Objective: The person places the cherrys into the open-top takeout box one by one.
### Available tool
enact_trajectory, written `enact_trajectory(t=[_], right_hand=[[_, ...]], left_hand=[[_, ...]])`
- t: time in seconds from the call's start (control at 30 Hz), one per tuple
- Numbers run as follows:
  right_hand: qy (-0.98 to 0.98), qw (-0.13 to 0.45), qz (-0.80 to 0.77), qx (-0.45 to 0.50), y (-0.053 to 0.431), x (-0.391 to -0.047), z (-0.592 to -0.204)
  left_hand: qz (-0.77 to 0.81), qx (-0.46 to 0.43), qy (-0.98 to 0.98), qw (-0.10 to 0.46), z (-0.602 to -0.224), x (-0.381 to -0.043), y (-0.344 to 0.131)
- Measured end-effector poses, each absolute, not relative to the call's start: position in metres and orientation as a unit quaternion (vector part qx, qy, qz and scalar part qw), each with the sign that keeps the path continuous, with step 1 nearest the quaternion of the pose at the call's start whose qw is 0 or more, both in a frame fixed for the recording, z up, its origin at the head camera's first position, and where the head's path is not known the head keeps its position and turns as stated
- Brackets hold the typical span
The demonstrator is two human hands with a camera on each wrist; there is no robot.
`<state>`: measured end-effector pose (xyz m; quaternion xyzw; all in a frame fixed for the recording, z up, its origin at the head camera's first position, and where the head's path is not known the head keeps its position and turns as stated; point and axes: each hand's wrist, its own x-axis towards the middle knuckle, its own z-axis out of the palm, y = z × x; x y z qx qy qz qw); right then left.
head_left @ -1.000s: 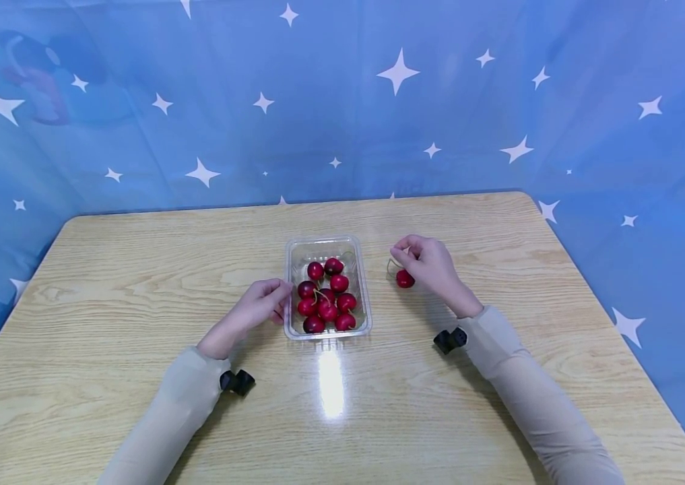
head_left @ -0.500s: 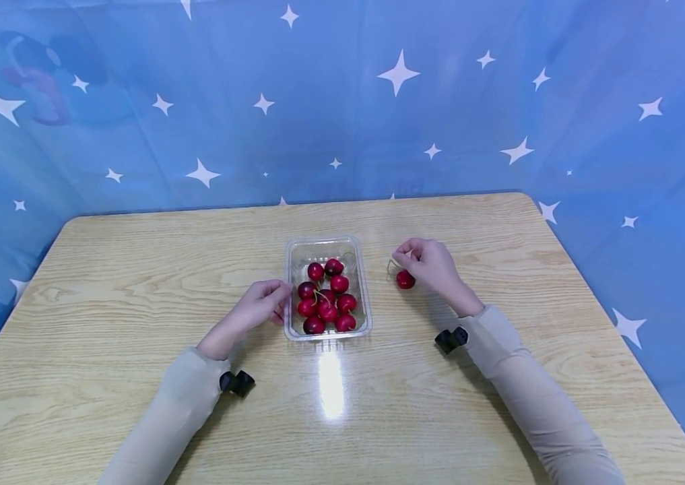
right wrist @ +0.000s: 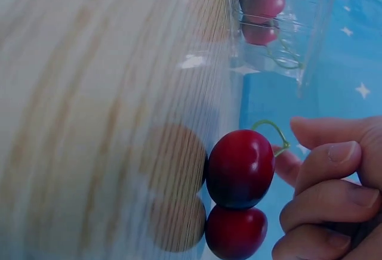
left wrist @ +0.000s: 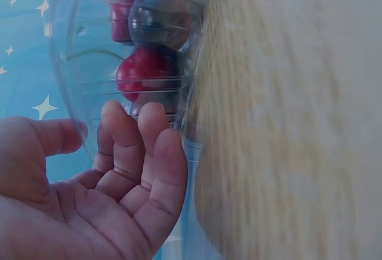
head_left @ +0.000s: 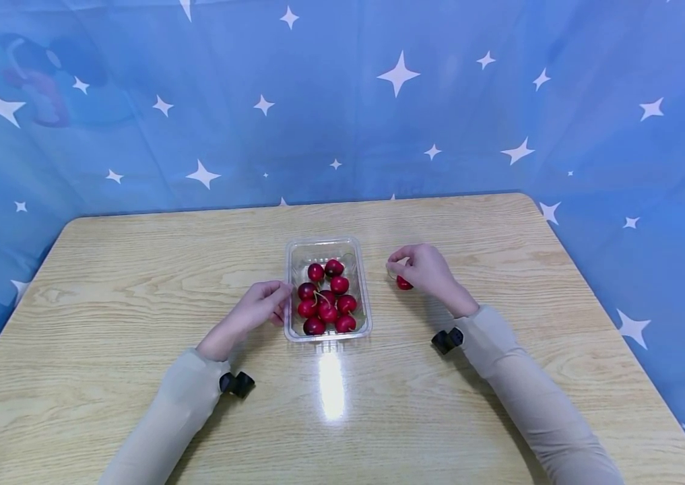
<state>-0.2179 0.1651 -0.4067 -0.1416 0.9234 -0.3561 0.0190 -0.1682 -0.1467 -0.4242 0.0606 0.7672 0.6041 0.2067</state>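
A clear plastic box [head_left: 328, 338] holding several dark red cherries [head_left: 327, 298] stands mid-table. My left hand [head_left: 260, 301] is at its left side, thumb at the rim [left wrist: 76, 102] and loosely bent fingers [left wrist: 170, 158] against or close to the wall. To the right of the box, my right hand [head_left: 429, 269] hovers low beside a loose cherry [head_left: 405, 283], which it partly hides. The right wrist view shows this cherry [right wrist: 240, 167] on the table with a second cherry [right wrist: 236, 232] beside it. A green stem [right wrist: 274, 127] reaches between thumb and index finger, which look apart; the other fingers curl.
The pale wood table [head_left: 136, 283] extends around the box on all sides. Behind its far edge hangs a blue curtain [head_left: 342, 121] with white stars. Both wrists carry small black cameras [head_left: 236, 384]. A bright glare [head_left: 331, 384] lies in front of the box.
My right hand has shifted slightly nearer and to the left, lower over the loose cherry, covering more of it and its stem. My left hand and the box stay in place.
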Motion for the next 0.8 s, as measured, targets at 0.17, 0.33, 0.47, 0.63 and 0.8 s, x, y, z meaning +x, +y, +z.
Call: enact_trajectory(t=[0.17,0.33,0.47,0.63,0.8], right_hand=[[0.926,0.022,-0.351,-0.139,0.1657,-0.2197,-0.4087],[0.927,0.023,-0.349,-0.135,0.1657,-0.2195,-0.4086],[0.931,0.018,-0.339,-0.135,0.1659,-0.2204,-0.4099],[0.933,0.006,-0.331,-0.141,0.1652,-0.2191,-0.4092],[0.929,-0.014,-0.339,-0.149,0.1655,-0.2172,-0.4087]], left_hand=[[0.605,0.059,0.766,0.207,-0.4245,-0.1686,-0.1459],[0.606,0.057,0.766,0.206,-0.4250,-0.1695,-0.1456],[0.610,0.054,0.762,0.208,-0.4252,-0.1692,-0.1455],[0.625,0.071,0.750,0.203,-0.4249,-0.1671,-0.1458],[0.627,0.077,0.748,0.203,-0.4247,-0.1667,-0.1462]])
